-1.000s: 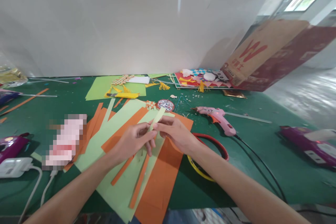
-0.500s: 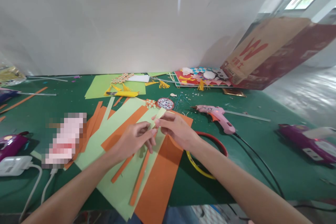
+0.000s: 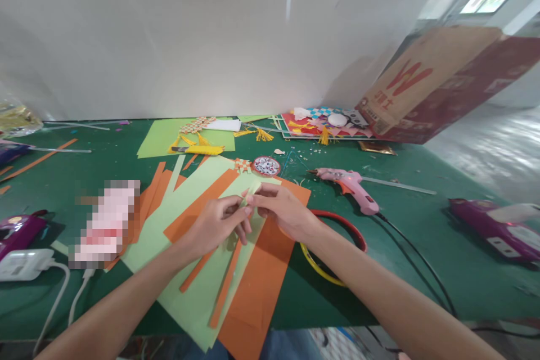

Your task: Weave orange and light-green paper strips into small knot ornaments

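Observation:
Between my two hands, above the paper sheets, is a small pale green paper strip (image 3: 253,187). My left hand (image 3: 221,218) pinches its lower end between thumb and fingers. The fingers of my right hand (image 3: 282,208) press on the strip from the other side, close to the left fingertips. Under both hands lie light green paper sheets (image 3: 198,306) and orange paper sheets (image 3: 257,298). Narrow orange strips (image 3: 225,287) rest on top of the green sheet. Part of the held strip is hidden by my fingers.
A pink glue gun (image 3: 350,185) lies to the right, its cord running forward. Near it are a red and yellow ring (image 3: 312,261), a dish of small beads (image 3: 266,166) and a yellow utility knife (image 3: 202,150). A paper bag (image 3: 430,79) stands at the back right.
The upper end of the pale green strip has bent down and sits lower, with my right fingers shifted slightly over it. My left hand has barely moved.

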`<state>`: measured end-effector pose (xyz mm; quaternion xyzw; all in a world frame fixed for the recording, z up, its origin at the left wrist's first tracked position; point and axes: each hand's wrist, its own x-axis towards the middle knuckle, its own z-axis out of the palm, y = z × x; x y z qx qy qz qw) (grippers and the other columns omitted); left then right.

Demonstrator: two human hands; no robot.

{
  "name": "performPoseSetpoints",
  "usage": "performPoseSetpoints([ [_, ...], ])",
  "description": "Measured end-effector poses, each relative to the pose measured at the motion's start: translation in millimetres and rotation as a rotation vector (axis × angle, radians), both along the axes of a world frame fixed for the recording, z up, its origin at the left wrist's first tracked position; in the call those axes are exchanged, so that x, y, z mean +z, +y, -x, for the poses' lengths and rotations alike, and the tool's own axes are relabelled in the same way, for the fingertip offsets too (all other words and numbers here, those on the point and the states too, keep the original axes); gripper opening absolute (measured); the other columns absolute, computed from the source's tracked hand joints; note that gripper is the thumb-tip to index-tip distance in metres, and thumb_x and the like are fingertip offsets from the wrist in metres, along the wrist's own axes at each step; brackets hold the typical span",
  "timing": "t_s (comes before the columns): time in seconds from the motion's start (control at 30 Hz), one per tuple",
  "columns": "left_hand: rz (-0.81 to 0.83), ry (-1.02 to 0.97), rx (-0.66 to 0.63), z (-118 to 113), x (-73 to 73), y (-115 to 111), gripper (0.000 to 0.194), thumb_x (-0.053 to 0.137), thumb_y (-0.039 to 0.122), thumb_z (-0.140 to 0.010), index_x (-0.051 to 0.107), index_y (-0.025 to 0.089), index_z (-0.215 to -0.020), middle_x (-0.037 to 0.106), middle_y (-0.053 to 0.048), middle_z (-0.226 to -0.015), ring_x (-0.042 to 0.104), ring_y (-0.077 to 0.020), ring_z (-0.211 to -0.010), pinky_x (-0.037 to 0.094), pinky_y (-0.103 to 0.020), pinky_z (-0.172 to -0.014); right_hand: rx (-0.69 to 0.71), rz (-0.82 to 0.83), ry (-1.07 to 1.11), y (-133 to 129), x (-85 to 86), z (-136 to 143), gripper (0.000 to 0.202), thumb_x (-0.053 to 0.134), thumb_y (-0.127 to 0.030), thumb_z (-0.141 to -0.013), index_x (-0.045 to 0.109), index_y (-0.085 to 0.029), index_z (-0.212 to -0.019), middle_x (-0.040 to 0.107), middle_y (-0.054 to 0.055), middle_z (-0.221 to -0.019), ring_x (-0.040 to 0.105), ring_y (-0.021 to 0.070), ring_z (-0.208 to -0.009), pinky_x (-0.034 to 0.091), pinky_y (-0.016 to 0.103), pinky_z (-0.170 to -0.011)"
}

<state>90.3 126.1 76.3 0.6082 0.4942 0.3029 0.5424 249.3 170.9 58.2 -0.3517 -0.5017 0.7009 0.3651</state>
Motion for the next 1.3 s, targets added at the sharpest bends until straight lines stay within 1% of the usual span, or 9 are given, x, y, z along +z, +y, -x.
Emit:
performPoseSetpoints([
  [0.2, 0.007, -0.014, 0.009, -2.4, -3.0, 0.5, 0.034, 0.046, 0.047, -0.09, 0.054, 0.015, -0.081, 0.059, 0.001, -0.064, 0.063, -0.0123, -0.049, 0.047, -0.023, -0.051, 0.023, -0.002, -0.035, -1.4, 2.7, 0.8, 0.029, 0.076, -0.042, -0.06, 0.06, -0.018, -0.061, 0.057, -0.001, -0.06, 0.047, 0.0106, -0.06, 0.027, 0.027, -0.054],
  [0.37, 0.005, 0.008, 0.012, -2.3, -2.6, -0.2, 0.031, 0.048, 0.044, -0.089, 0.052, 0.016, -0.075, 0.06, 0.001, -0.064, 0.063, -0.0127, -0.05, 0.047, -0.023, -0.051, 0.029, -0.035, -0.01, 1.0, 0.7, -1.1, 0.029, 0.074, -0.043, -0.064, 0.059, -0.018, -0.06, 0.056, -0.002, -0.059, 0.043, 0.009, -0.056, 0.027, 0.026, -0.053],
  [0.43, 0.005, 0.005, 0.002, -1.6, -3.0, -0.4, 0.03, 0.048, 0.044, -0.089, 0.052, 0.016, -0.077, 0.06, 0.001, -0.065, 0.063, -0.0127, -0.05, 0.047, -0.023, -0.05, 0.031, -0.041, -0.012, 1.0, 0.1, -0.9, 0.03, 0.073, -0.043, -0.064, 0.059, -0.018, -0.059, 0.056, -0.002, -0.058, 0.043, 0.009, -0.056, 0.027, 0.026, -0.052],
  [0.57, 0.012, -0.023, -0.01, -1.6, -6.5, 0.0, 0.033, 0.047, 0.048, -0.089, 0.053, 0.016, -0.083, 0.059, 0.0, -0.064, 0.063, -0.0134, -0.05, 0.047, -0.023, -0.047, 0.031, -0.041, -0.035, -0.5, -0.3, 0.3, 0.031, 0.075, -0.043, -0.063, 0.057, -0.018, -0.057, 0.054, -0.003, -0.056, 0.042, 0.0084, -0.054, 0.027, 0.026, -0.053],
  [0.7, 0.016, -0.04, -0.011, -2.6, -9.1, 0.1, 0.037, 0.044, 0.051, -0.09, 0.054, 0.016, -0.082, 0.06, 0.0, -0.063, 0.063, -0.0139, -0.05, 0.046, -0.022, -0.044, 0.033, -0.041, -0.035, -1.5, -0.4, 0.2, 0.033, 0.075, -0.044, -0.062, 0.056, -0.018, -0.057, 0.054, -0.003, -0.054, 0.044, 0.0089, -0.054, 0.027, 0.027, -0.053],
  [0.87, 0.002, -0.025, 0.016, -3.4, -4.8, -0.4, 0.035, 0.044, 0.048, -0.09, 0.054, 0.016, -0.078, 0.061, 0.0, -0.062, 0.062, -0.0134, -0.048, 0.045, -0.024, -0.048, 0.042, -0.041, -0.033, -0.2, 1.8, -1.8, 0.028, 0.074, -0.044, -0.063, 0.062, -0.018, -0.062, 0.057, -0.002, -0.057, 0.046, 0.0098, -0.056, 0.027, 0.027, -0.052],
  [0.97, 0.011, -0.019, 0.024, -3.7, -3.8, -0.3, 0.033, 0.045, 0.044, -0.09, 0.051, 0.017, -0.073, 0.061, 0.0, -0.062, 0.062, -0.0125, -0.048, 0.046, -0.024, -0.051, 0.01, -0.019, -0.028, 0.3, 3.2, -2.1, 0.027, 0.074, -0.044, -0.062, 0.064, -0.018, -0.066, 0.058, -0.001, -0.059, 0.047, 0.0104, -0.057, 0.027, 0.027, -0.052],
  [1.17, 0.024, -0.037, 0.003, -2.9, -9.0, -0.8, 0.032, 0.045, 0.044, -0.09, 0.05, 0.017, -0.074, 0.06, 0.0, -0.064, 0.064, -0.0135, -0.051, 0.045, -0.022, -0.045, -0.004, -0.026, -0.019, -0.5, 2.2, -1.1, 0.026, 0.073, -0.042, -0.064, 0.065, -0.018, -0.063, 0.056, -0.002, -0.056, 0.043, 0.009, -0.055, 0.026, 0.027, -0.052],
  [1.3, 0.037, -0.048, 0.008, -3.2, -7.6, -1.9, 0.031, 0.047, 0.045, -0.089, 0.053, 0.016, -0.079, 0.059, 0.001, -0.064, 0.063, -0.0136, -0.051, 0.047, -0.022, -0.044, 0.014, -0.044, -0.013, -1.2, 2.7, -1.1, 0.026, 0.072, -0.041, -0.066, 0.063, -0.018, -0.059, 0.057, -0.002, -0.055, 0.045, 0.0089, -0.054, 0.026, 0.027, -0.052],
])
